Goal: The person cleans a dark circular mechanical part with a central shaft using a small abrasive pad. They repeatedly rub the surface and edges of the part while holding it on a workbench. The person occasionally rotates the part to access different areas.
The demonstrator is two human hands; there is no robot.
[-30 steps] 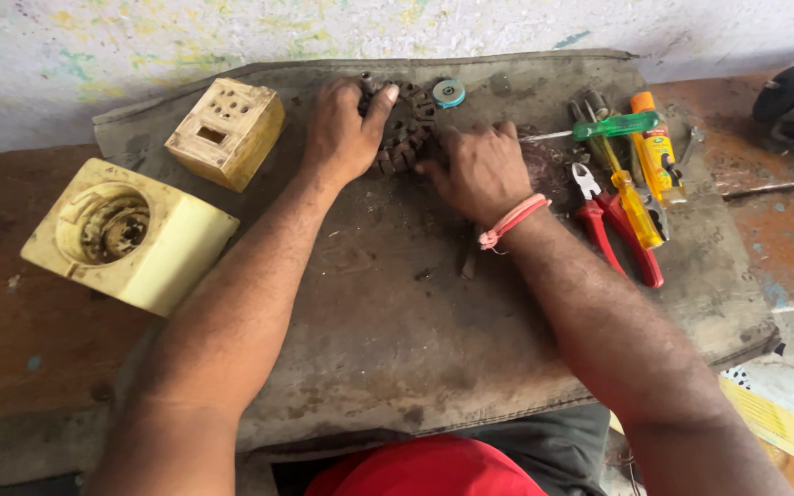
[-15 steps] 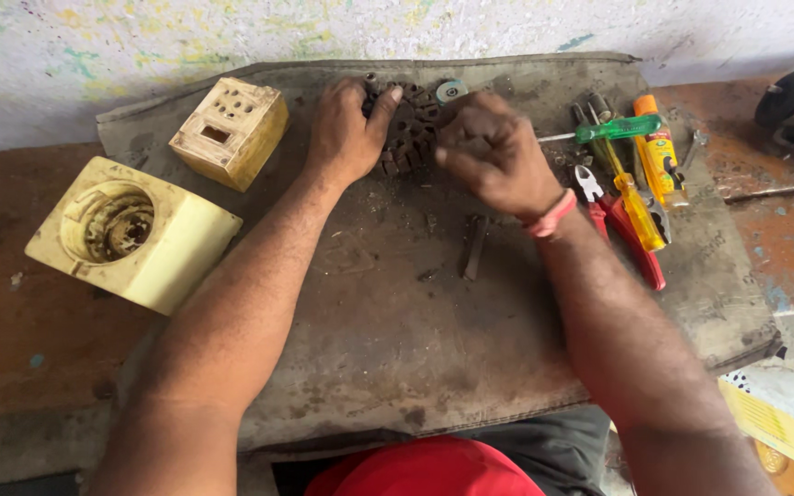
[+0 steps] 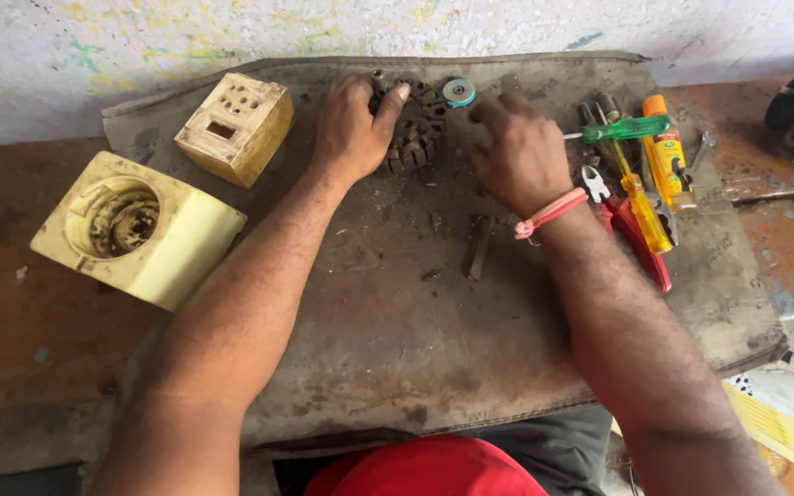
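Your left hand (image 3: 353, 129) gripped the dark toothed metal ring (image 3: 417, 129) on the grimy grey mat (image 3: 397, 321) while your right hand (image 3: 518, 156) hovered beside it, near the small blue-rimmed disc (image 3: 459, 92).

Rusty metal stator (image 3: 415, 129), grimy cloth mat (image 3: 397, 303)

A worn grey mat (image 3: 397, 312) covers the rusty tabletop (image 3: 20, 321). On its left corner stands a small tan perforated box (image 3: 234, 127); just off the mat lies a larger yellowed plastic housing (image 3: 140, 228) with a round recess. To the right lie a green-handled screwdriver (image 3: 619, 129), a yellow-handled screwdriver (image 3: 640, 202), red-handled pliers (image 3: 631, 241) and an orange tube (image 3: 669, 161), crowded together. A small blue-rimmed disc (image 3: 459, 92) sits near the mat's far edge.
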